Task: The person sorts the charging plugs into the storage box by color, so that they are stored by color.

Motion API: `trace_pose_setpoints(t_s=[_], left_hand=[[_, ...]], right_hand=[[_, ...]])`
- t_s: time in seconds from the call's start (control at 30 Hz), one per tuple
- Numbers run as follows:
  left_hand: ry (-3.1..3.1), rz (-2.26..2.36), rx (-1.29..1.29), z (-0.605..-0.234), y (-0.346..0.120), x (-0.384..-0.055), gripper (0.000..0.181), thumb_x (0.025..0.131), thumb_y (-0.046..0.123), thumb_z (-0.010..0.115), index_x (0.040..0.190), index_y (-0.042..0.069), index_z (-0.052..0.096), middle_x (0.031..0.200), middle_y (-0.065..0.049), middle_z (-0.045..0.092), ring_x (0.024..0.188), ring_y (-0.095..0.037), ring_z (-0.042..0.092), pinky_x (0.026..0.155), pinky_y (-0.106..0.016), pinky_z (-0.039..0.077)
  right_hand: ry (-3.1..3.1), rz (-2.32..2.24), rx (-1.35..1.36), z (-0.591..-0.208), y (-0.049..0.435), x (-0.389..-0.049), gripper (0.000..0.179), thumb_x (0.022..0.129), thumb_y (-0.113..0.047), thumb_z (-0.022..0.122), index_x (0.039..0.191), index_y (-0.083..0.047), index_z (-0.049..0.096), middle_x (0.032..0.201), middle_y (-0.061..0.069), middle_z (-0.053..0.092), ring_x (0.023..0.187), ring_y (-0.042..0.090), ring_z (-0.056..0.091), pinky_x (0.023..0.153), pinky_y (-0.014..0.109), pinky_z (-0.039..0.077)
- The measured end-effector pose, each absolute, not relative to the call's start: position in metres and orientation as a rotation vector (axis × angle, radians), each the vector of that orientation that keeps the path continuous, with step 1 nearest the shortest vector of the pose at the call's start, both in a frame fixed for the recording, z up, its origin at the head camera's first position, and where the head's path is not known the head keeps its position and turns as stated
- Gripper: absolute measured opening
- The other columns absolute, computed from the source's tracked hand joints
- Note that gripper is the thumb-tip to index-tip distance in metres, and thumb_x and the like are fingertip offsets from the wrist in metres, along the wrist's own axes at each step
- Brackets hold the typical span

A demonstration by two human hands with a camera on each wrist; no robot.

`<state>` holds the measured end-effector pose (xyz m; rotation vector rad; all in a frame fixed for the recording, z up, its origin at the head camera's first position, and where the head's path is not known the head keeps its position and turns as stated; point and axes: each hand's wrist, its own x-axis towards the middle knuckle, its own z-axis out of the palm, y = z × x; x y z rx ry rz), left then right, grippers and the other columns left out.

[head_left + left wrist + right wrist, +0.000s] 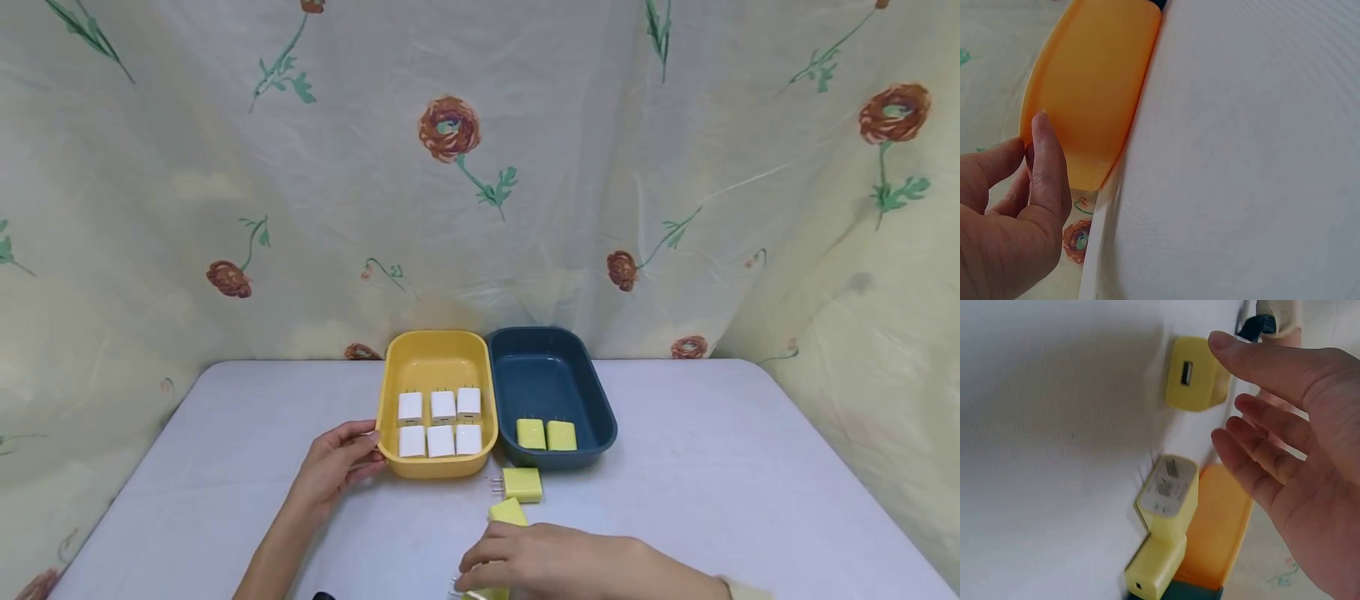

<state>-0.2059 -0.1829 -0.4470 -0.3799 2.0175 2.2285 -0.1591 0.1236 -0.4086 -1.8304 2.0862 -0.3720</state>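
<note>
My left hand [333, 467] pinches the left rim of the yellow bin [442, 469], thumb at the rim and fingers against the outer wall, also seen in the left wrist view. Several white wall chargers stand in two rows inside it. Near the table's front, my right hand [536, 558] hovers with loosely bent fingers over a yellow wall charger [1191, 374]; in the right wrist view the thumb tip overlaps its corner, and contact is unclear. A second yellow charger [508, 512] lies just beyond that hand, partly hidden. Farther on lies a third yellow charger [522, 485], prongs pointing left.
Against the yellow bin's right side stands a dark blue bin [551, 375], holding two yellow chargers [546, 434] at its near end. A small black object [323, 596] shows at the bottom edge. Flowered cloth [525, 250] hangs behind the white table [697, 467].
</note>
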Motion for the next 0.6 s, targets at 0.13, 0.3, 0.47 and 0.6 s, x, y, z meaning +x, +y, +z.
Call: trace_pose_setpoints(t_s=[0.13,0.3,0.47,0.6], left_hand=[[2.014,2.229,-0.384,-0.4473,-0.1827,-0.2065,0.035,0.098,0.008,0.062,0.13,-0.006,0.056,0.105,-0.016,0.063,0.082,-0.018,0.066,0.079,-0.033,0.061],[2.023,2.218,-0.399,-0.4476,-0.1822,-0.2069,0.034,0.098,0.008,0.062,0.128,-0.004,0.057,0.104,-0.015,0.064,0.083,-0.018,0.067,0.079,-0.033,0.061],[2.019,2.22,-0.403,-0.447,-0.1819,-0.2066,0.034,0.097,0.008,0.063,0.128,-0.004,0.058,0.104,-0.015,0.064,0.083,-0.018,0.067,0.078,-0.032,0.061],[2.021,2.219,-0.41,-0.4461,-0.1822,-0.2061,0.034,0.097,0.009,0.063,0.128,-0.004,0.058,0.105,-0.016,0.064,0.083,-0.018,0.067,0.078,-0.032,0.061]], right_hand=[[2.068,-0.336,-1.803,-0.4125,0.1209,-0.158,0.04,0.102,-0.032,0.057,0.14,-0.021,0.054,0.138,-0.012,0.053,0.122,-0.001,0.045,0.097,0.01,0.04],[2.072,-0.33,-1.745,-0.4147,0.1186,-0.159,0.041,0.099,-0.03,0.062,0.138,-0.022,0.056,0.138,-0.011,0.053,0.119,-0.001,0.048,0.096,0.01,0.042],[2.066,-0.352,-1.72,-0.4154,0.1178,-0.1601,0.041,0.097,-0.027,0.064,0.137,-0.021,0.058,0.136,-0.011,0.055,0.114,-0.002,0.05,0.094,0.008,0.042],[2.073,-0.355,-1.734,-0.4155,0.1178,-0.1599,0.042,0.096,-0.026,0.066,0.136,-0.02,0.058,0.134,-0.011,0.055,0.113,-0.002,0.05,0.094,0.008,0.042]])
